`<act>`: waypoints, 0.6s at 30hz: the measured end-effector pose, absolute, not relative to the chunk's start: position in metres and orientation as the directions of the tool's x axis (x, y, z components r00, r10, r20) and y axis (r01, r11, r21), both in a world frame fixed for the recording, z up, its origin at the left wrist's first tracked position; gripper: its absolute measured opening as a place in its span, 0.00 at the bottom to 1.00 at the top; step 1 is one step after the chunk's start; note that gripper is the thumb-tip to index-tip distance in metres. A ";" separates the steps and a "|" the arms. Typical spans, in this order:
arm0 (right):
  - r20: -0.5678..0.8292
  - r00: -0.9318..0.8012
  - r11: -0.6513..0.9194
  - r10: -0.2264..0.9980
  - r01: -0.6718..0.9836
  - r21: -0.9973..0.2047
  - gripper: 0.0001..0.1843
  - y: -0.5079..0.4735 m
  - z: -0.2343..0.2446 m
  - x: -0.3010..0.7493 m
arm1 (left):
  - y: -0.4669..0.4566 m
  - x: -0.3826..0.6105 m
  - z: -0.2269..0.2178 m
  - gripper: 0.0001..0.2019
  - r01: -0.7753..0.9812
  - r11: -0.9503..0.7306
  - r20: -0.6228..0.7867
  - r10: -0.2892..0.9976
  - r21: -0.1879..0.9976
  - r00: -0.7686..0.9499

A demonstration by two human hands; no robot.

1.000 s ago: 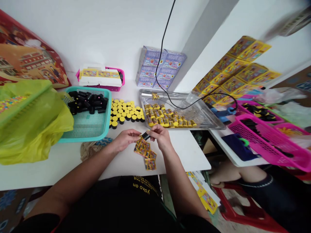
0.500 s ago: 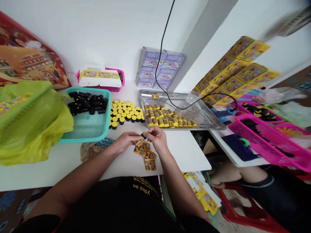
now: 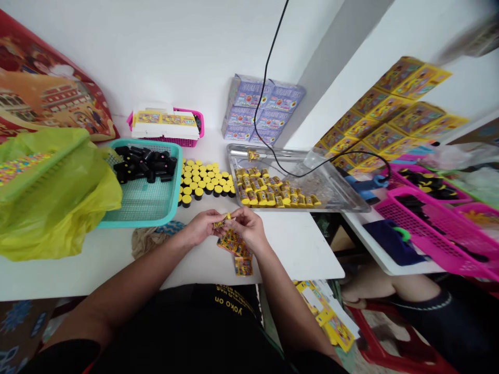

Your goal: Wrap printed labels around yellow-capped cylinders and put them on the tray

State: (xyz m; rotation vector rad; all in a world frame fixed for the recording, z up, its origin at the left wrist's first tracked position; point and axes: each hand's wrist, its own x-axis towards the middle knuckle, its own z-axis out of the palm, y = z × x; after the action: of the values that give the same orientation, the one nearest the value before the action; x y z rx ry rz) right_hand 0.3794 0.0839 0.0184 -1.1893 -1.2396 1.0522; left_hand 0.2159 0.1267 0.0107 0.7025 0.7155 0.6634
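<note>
**Both hands (image 3: 226, 227) pinch a small yellow piece (image 3: 221, 224) above a heap of printed sachets (image 3: 234, 248)**

Clock directions are read from the hands, with 12 pointing straight ahead. The white table (image 3: 296, 249) ends in a near edge at 6 o'clock, just below the lowest sachet, and its corner lies well off towards 4 o'clock. At 1 o'clock, a steel tray (image 3: 273, 152) has its front rim close above the hands. At 10 o'clock stands a teal plastic basket (image 3: 180, 176), its corner near the left hand (image 3: 200, 227).

Both forearms angle inward from the lower corners of the view, with the wrists low and the hands close together at the table's middle. The left hand's fingers (image 3: 212, 221) and the right hand's fingers (image 3: 234, 218) are narrowly closed around the yellow piece, holding it between them just above the heap. The fine detail of the grip is too small to tell.

The sachets lie overlapped at 6 o'clock, right under the hands. Rows of yellow-topped black caps (image 3: 205, 179) stand at 11 o'clock, and a crumpled cloth (image 3: 146, 243) lies at 9 o'clock.
</note>
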 end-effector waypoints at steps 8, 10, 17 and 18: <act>0.113 0.127 0.123 0.985 -0.075 -0.989 0.17 0.080 0.018 0.371 | 0.122 0.218 0.014 0.17 -0.339 0.582 -0.260 0.710 0.739 0.654; 0.120 0.164 0.135 0.979 -0.086 -0.987 0.18 0.080 0.018 0.370 | 0.121 0.218 0.015 0.18 -0.353 0.589 -0.243 0.701 0.727 0.671; 0.094 -0.007 0.094 0.996 0.112 -0.989 0.16 0.084 0.025 0.380 | 0.113 0.220 0.018 0.18 -0.324 0.210 -0.024 0.869 0.923 0.494; 0.102 -0.017 0.103 0.995 0.115 -0.988 0.17 0.084 0.025 0.382 | 0.113 0.220 0.018 0.18 -0.312 0.185 -0.009 0.871 0.932 0.491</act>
State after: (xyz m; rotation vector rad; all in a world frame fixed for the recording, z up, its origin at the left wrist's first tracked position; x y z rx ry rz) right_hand 0.3818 0.0838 0.0254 -1.2106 -1.3485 1.0833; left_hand 0.2201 0.1128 0.0176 1.0759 0.6379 0.9178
